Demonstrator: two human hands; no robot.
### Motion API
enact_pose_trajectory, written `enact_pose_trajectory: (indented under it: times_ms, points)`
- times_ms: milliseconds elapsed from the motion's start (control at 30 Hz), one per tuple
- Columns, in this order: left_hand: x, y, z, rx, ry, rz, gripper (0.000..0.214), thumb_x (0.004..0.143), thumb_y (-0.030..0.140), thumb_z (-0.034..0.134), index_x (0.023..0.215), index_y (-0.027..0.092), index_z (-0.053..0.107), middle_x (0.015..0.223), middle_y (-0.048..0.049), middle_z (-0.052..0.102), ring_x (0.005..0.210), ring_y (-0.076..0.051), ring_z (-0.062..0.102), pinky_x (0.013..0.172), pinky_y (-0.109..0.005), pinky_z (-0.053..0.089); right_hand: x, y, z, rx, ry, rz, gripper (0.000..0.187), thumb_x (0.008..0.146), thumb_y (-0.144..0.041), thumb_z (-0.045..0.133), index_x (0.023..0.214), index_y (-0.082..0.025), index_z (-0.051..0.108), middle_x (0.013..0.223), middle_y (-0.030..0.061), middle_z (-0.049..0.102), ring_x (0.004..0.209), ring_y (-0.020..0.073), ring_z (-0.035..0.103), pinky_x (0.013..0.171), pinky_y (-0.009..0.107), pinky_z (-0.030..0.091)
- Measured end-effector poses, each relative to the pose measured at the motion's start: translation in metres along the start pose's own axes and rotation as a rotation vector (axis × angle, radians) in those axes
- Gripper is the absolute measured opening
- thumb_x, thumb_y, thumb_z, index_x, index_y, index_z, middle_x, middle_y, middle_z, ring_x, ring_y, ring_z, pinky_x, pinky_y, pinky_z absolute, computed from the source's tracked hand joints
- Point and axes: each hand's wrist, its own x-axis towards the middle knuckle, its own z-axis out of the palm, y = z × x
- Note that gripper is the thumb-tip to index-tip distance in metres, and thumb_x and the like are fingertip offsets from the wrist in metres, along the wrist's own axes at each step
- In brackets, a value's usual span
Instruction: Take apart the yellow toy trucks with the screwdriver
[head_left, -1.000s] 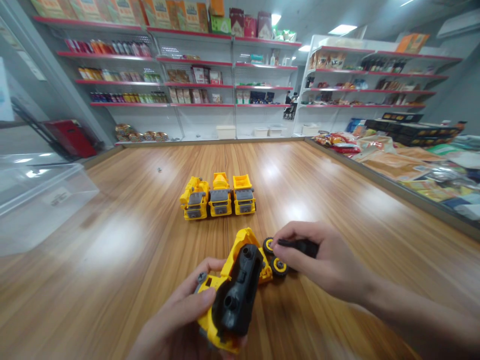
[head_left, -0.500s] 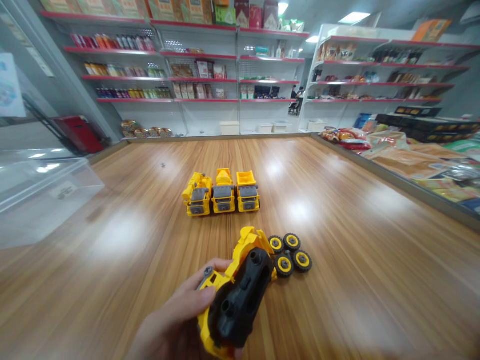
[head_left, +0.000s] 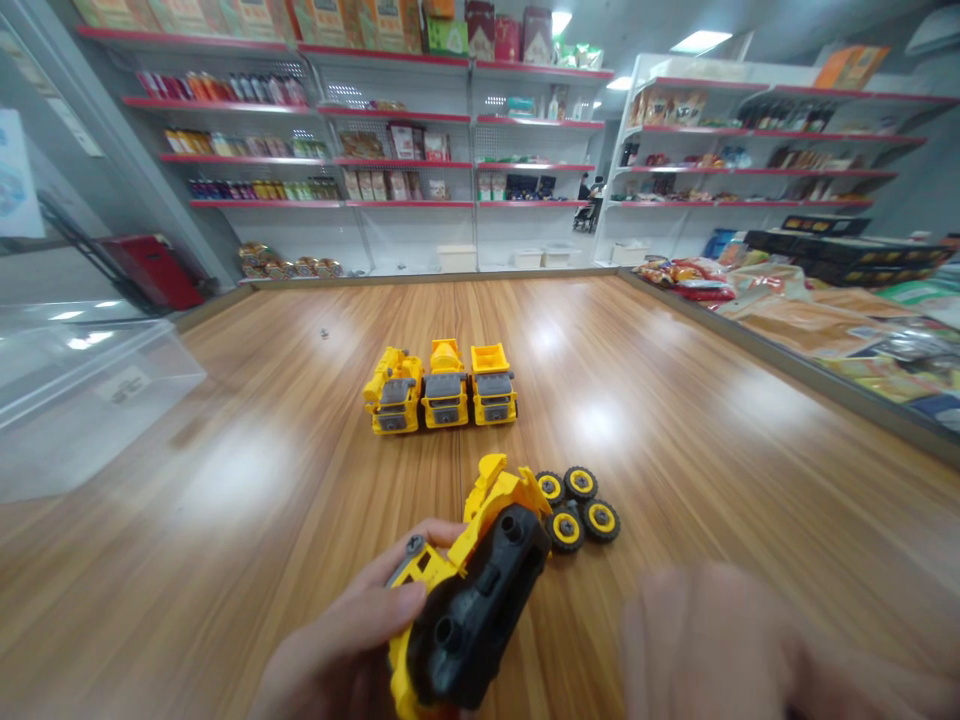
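At far left, a clear plastic bin [head_left: 90,400] stands by the wood-grain table [head_left: 247,560], where a small grey piece [head_left: 324,333] lies apart. Next come three yellow-and-grey plastic toy trucks [head_left: 445,398], side by side, unchanged over the last second. Nearer, the left hand [head_left: 337,630] grasps a yellow plastic toy truck body with a black underside [head_left: 480,610], thumb on the cab side; the body now leans further rightward than a second ago. Just beyond its upper end, four black toy wheels with yellow hubs [head_left: 565,529] sit on the table; whether the body touches them, I cannot tell. All four show now, where the other hand partly hid them a second ago.

That right hand [head_left: 709,640], out of view half a second ago, is back at lower right as a blur; I cannot tell whether its fingers hold anything. The wheels remain off the body, so the work seems unfinished, with the right hand seemingly between actions.
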Motion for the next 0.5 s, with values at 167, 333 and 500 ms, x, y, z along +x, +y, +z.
enact_pose_trajectory:
  times_ms: [167, 333, 500]
  points:
    - [-0.002, -0.001, -0.001, 0.005, 0.008, 0.010, 0.030, 0.076, 0.027, 0.071, 0.106, 0.022, 0.071, 0.094, -0.0070, 0.076, 0.076, -0.022, 0.070, 0.068, -0.030, 0.051, 0.029, 0.022, -0.001, 0.169, 0.389, 0.142, 0.026, 0.088, -0.045, 0.067, 0.104, -0.024, 0.064, 0.052, -0.0100, 0.031, 0.043, 0.0054, 0.019, 0.041, 0.020, 0.014]
    - [0.005, -0.001, -0.006, 0.170, -0.078, -0.012, 0.046, 0.065, 0.034, 0.077, 0.107, 0.016, 0.070, 0.094, -0.0106, 0.074, 0.080, -0.022, 0.065, 0.070, -0.027, 0.045, 0.039, 0.042, -0.007, -0.067, 0.161, 0.365, 0.043, 0.085, -0.056, 0.067, 0.078, -0.014, 0.064, 0.057, -0.0060, 0.039, 0.048, 0.0050, 0.029, 0.042, 0.021, 0.017]
    - [0.005, -0.008, -0.011, 0.260, -0.051, 0.017, 0.050, 0.064, 0.043, 0.078, 0.109, 0.021, 0.070, 0.092, -0.0069, 0.073, 0.080, -0.022, 0.063, 0.072, -0.029, 0.042, 0.037, 0.037, -0.005, -0.164, 0.156, 0.384, 0.043, 0.086, -0.053, 0.065, 0.070, -0.014, 0.058, 0.058, -0.0065, 0.034, 0.049, 0.0051, 0.026, 0.043, 0.022, 0.016]
